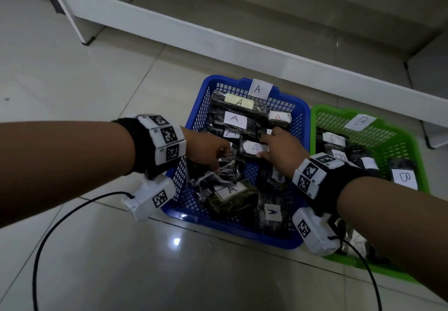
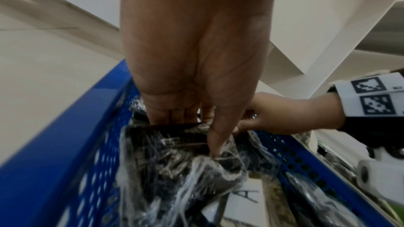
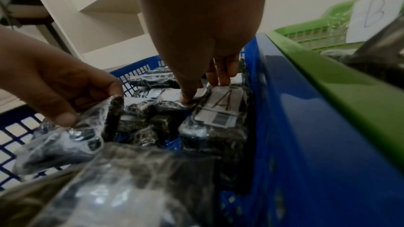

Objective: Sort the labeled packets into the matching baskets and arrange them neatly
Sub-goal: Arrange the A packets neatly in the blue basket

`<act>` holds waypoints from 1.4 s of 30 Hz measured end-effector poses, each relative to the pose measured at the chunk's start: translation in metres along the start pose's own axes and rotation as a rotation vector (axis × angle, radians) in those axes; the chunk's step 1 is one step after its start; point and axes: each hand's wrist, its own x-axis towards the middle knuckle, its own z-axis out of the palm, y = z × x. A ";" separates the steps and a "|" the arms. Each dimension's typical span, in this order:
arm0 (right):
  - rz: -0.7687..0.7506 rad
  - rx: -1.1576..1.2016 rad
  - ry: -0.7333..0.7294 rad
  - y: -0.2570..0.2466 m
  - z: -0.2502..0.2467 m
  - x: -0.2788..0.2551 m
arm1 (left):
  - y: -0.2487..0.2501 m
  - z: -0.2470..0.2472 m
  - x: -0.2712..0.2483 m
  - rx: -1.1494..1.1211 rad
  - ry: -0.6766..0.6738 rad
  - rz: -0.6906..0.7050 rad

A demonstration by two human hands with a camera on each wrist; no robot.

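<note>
Plastic-wrapped dark packets (image 1: 234, 119) marked A lie jumbled in the blue basket (image 1: 194, 210), which sits on the tiled floor (image 1: 72, 80) touching the green basket (image 1: 409, 138) (its own packets read B). The left hand (image 1: 208, 152) pinches the crinkled wrap of one packet (image 1: 218, 169) near the basket's left wall. The right hand (image 1: 282, 152), fingers nearly straight, presses on an A-labelled packet (image 1: 253, 148). White shelving (image 1: 218, 34) stands behind.

Head cam looks down from above at the blue basket (image 1: 242, 234) on the floor; both wrist cams sit close inside it, facing far, sharing its packets.
</note>
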 end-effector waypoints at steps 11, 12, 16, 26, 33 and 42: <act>-0.097 0.230 -0.189 -0.047 0.004 -0.033 | -0.016 -0.044 -0.012 -0.193 0.226 -0.037; -0.075 0.249 -0.203 -0.050 0.009 -0.035 | -0.018 -0.046 -0.013 -0.179 0.249 -0.031; 0.045 0.461 -0.254 -0.059 0.015 -0.037 | -0.027 -0.037 -0.012 -0.178 0.287 -0.012; 0.108 0.646 -0.292 -0.074 0.004 -0.029 | -0.033 -0.029 -0.008 -0.198 0.311 0.023; -0.100 0.524 -0.365 -0.062 -0.018 -0.034 | -0.026 -0.024 -0.011 -0.180 0.323 0.102; -0.003 0.556 -0.540 -0.002 -0.061 -0.034 | -0.018 0.026 -0.013 0.157 0.200 0.227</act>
